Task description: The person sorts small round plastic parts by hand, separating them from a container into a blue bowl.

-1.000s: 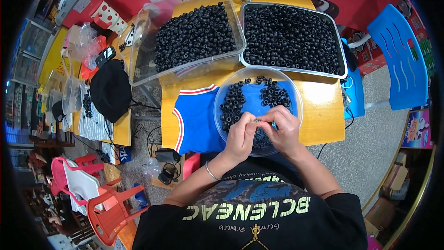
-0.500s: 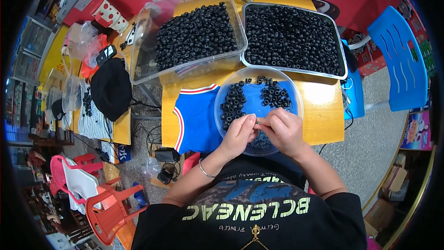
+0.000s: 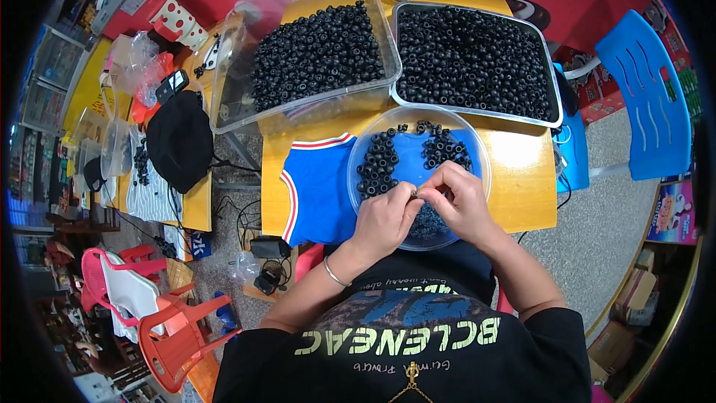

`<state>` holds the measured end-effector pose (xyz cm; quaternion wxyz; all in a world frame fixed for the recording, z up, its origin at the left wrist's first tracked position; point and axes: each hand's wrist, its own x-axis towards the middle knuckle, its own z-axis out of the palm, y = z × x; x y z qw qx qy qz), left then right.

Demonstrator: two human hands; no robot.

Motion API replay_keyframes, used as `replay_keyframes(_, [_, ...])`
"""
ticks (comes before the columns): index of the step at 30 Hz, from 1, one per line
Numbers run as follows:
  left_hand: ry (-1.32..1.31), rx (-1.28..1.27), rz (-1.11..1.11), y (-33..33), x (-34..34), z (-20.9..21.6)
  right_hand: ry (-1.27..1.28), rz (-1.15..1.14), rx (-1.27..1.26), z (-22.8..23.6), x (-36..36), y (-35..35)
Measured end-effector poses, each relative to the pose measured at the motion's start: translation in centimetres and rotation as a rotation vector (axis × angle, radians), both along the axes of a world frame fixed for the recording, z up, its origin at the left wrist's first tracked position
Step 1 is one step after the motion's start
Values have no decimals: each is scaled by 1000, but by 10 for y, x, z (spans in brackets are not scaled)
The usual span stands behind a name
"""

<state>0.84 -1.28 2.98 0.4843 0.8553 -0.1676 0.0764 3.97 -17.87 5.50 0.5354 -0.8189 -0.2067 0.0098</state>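
Above a round clear tub (image 3: pixel 412 151), my left hand (image 3: pixel 382 224) and my right hand (image 3: pixel 457 205) meet with fingertips pinched together. Whatever small piece lies between them is too hidden to name. Inside the tub, small black ring-shaped parts lie in two piles, the left pile (image 3: pixel 377 164) just beyond my left hand and the right pile (image 3: pixel 445 151) beyond my right. A heap of fine grey-blue bits (image 3: pixel 427 222) shows below my fingers at the tub's near side. A blue garment with striped trim (image 3: pixel 319 190) lies beside and partly under the tub.
Behind the tub stand a clear rectangular bin (image 3: pixel 236 101) and a metal tray (image 3: pixel 477 110), both heaped with black parts. The yellow table (image 3: pixel 522 205) holds them. A blue chair (image 3: pixel 645 97) is at right; a red chair (image 3: pixel 175 339) and a black hat (image 3: pixel 179 142) are at left.
My fingers have shifted slightly: the right hand's fingers are more raised and bent, and the left hand has turned a little. Both hands still meet over the tub.
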Motion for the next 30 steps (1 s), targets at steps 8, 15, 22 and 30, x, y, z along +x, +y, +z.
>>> replay_keyframes(8, [-282, 198, -57, 7, 12, 0, 195, 57, 113, -8, -2, 0])
replay_keyframes(15, [341, -465, -136, 1, 4, 5, -242, 13, 45, -6, -7, 3])
replay_keyframes(22, [671, -766, -291, 8, 6, 6, -406, 11, -27, -7, -7, 1])
replay_keyframes(30, [577, -628, -203, 4, 5, 9, -262, 22, -21, -1, -5, -1])
